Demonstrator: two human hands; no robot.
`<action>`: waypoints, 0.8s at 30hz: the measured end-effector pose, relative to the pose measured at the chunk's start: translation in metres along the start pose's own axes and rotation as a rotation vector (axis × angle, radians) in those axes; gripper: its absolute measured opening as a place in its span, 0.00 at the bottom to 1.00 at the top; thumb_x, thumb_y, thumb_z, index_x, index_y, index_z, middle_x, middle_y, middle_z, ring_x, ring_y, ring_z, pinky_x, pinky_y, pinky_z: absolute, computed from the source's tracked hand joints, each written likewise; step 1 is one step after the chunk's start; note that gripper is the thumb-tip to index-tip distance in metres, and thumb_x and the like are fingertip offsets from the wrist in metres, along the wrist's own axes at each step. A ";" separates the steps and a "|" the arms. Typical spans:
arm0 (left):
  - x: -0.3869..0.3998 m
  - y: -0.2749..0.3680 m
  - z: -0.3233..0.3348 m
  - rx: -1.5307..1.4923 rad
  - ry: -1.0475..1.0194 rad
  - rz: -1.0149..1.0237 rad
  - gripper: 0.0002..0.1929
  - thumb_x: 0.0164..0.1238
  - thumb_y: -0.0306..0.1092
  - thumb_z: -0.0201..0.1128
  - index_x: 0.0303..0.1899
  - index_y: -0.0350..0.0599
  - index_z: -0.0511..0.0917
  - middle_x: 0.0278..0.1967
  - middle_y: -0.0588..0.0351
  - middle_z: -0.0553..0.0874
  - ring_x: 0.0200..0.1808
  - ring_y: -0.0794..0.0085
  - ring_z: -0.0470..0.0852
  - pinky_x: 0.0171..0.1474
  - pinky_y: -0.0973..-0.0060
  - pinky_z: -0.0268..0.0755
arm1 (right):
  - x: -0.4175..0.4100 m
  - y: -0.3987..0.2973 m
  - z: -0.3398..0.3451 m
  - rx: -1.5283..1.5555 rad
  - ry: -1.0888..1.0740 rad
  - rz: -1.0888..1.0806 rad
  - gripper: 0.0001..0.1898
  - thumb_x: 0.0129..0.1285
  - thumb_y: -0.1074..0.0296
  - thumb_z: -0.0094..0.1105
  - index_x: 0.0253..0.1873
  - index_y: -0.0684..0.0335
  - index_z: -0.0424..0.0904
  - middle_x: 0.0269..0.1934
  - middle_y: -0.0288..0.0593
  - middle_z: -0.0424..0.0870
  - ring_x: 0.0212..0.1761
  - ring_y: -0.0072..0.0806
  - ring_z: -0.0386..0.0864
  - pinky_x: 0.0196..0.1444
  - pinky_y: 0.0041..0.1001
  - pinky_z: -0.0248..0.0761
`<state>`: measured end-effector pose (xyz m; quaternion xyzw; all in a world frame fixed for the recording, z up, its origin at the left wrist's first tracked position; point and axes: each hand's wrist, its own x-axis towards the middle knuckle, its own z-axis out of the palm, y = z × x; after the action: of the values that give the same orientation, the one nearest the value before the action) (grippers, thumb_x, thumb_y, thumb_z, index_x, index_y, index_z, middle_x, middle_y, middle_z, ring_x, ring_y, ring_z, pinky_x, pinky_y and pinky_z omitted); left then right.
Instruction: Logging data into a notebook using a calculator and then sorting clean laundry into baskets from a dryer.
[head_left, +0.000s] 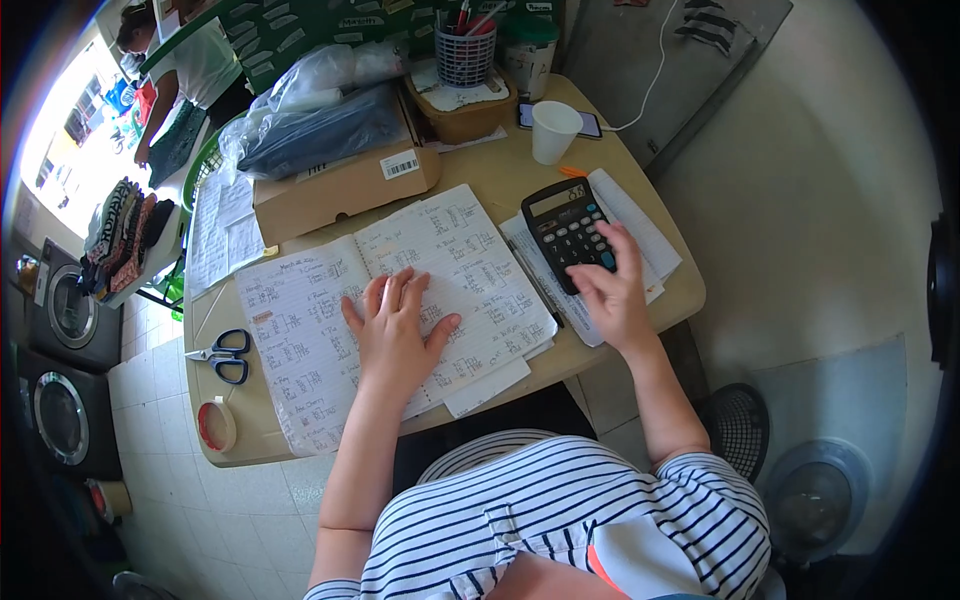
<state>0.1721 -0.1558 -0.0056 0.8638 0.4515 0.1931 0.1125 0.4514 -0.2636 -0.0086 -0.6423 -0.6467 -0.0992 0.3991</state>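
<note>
An open ruled notebook (495, 300) lies on the table before me, both pages filled with handwriting. My left hand (397, 330) rests on it with fingers spread, near the spiral fold. To the right, a black desktop calculator (559, 244) lies at a slant over loose papers, with digits on its display. My right hand (615, 296) is over the calculator's keys, holding nothing. Its thumb is at the lower keys and a fingertip at the upper right ones. A dark pen (541, 289) lies between the notebook and the papers (637, 217).
Scissors (229, 356) and a tape roll (217, 424) lie at the table's left. Behind the notebook stands a cardboard box (345, 191) with plastic-wrapped goods. A paper cup (556, 132), a phone (589, 124) and a pen basket (465, 56) are farther back. A person (199, 67) stands beyond, near folded clothes (124, 240).
</note>
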 end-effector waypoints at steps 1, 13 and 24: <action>0.000 0.000 -0.001 0.000 -0.001 0.003 0.29 0.64 0.50 0.69 0.62 0.45 0.76 0.67 0.53 0.74 0.74 0.53 0.62 0.73 0.32 0.39 | 0.003 -0.001 -0.001 -0.002 0.002 0.002 0.04 0.64 0.70 0.68 0.40 0.61 0.88 0.68 0.54 0.70 0.73 0.55 0.64 0.74 0.52 0.55; -0.003 0.000 -0.001 -0.017 -0.034 -0.012 0.30 0.66 0.51 0.68 0.64 0.45 0.75 0.68 0.53 0.74 0.75 0.54 0.60 0.74 0.33 0.35 | 0.010 -0.009 -0.005 -0.088 0.016 0.016 0.11 0.60 0.70 0.67 0.25 0.68 0.82 0.62 0.48 0.77 0.71 0.58 0.66 0.75 0.63 0.44; -0.008 0.001 -0.006 0.003 -0.098 -0.001 0.35 0.64 0.56 0.67 0.67 0.47 0.72 0.73 0.50 0.68 0.78 0.50 0.56 0.77 0.35 0.31 | -0.017 0.040 -0.005 0.204 0.260 0.377 0.11 0.73 0.70 0.58 0.40 0.72 0.83 0.62 0.53 0.76 0.58 0.42 0.81 0.57 0.34 0.77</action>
<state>0.1659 -0.1629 -0.0018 0.8722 0.4463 0.1495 0.1333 0.4868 -0.2737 -0.0319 -0.6900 -0.4653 -0.0389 0.5531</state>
